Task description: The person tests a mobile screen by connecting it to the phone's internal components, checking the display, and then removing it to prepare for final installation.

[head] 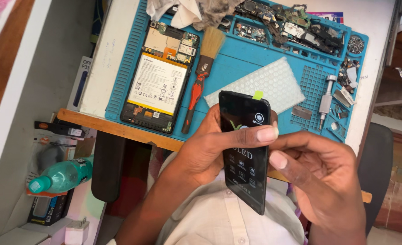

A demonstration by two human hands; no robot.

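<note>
A green plastic bottle [60, 176] lay on the shelf at far left, well apart from the work, while on the blue repair mat [237, 59] an opened tablet [159, 79] sat with its battery exposed, just beside a red-handled brush [202, 72]. At centre, the left hand [210, 152] gripped a black phone screen panel [245, 149] from behind, its thumb pressed across the glass face; the panel was held upright over the person's lap, in front of the bench edge rather than on it. The right hand [321, 174] was closed lightly at the panel's right edge, thumb tip near the glass, though whether it pinched the protective film could not be told. A small green pull tab [257, 95] stood at the panel's top. Behind it lay a sheet of bubble wrap [257, 86], then a metal screwdriver [326, 100] among loose parts at right. With nothing under it, the thin panel could have slipped and cracked, and thumb pressure risked flexing or smudging the glass.
</note>
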